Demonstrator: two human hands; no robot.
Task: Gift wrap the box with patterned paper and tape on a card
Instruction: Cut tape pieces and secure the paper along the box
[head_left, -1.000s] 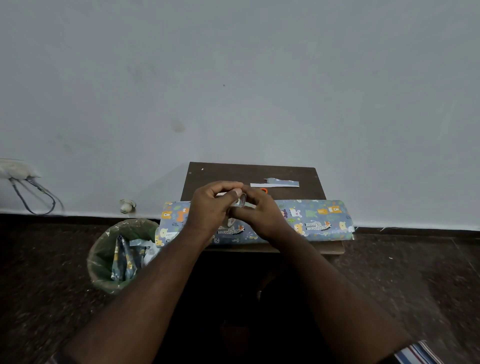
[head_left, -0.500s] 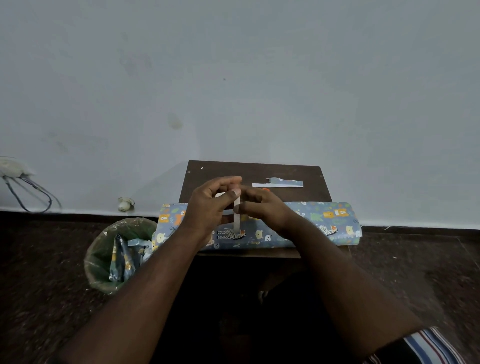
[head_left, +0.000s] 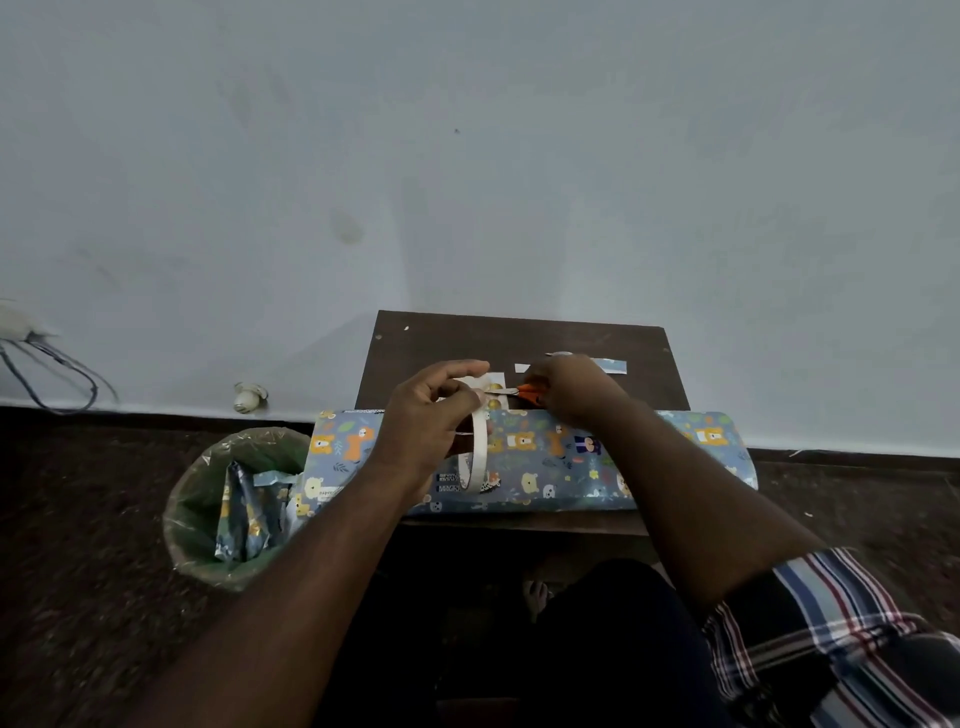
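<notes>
Small table (head_left: 644, 343) against the wall (head_left: 467, 156). Wrapped box (head_left: 545, 462) lies lengthwise along the table's near edge, overhanging both ends. Behind it, mid-table: scissors (head_left: 527, 392), with a paper strip (head_left: 613, 366) farther back toward the wall. Left hand (head_left: 431, 415) and right hand (head_left: 566, 389) above the box; tape roll (head_left: 475, 452) hangs below the left. Waste bin (head_left: 192, 540) on the floor left of the table, paper scraps (head_left: 241, 519) inside.

Bare table (head_left: 426, 343) behind wrapped box (head_left: 670, 467)
</notes>
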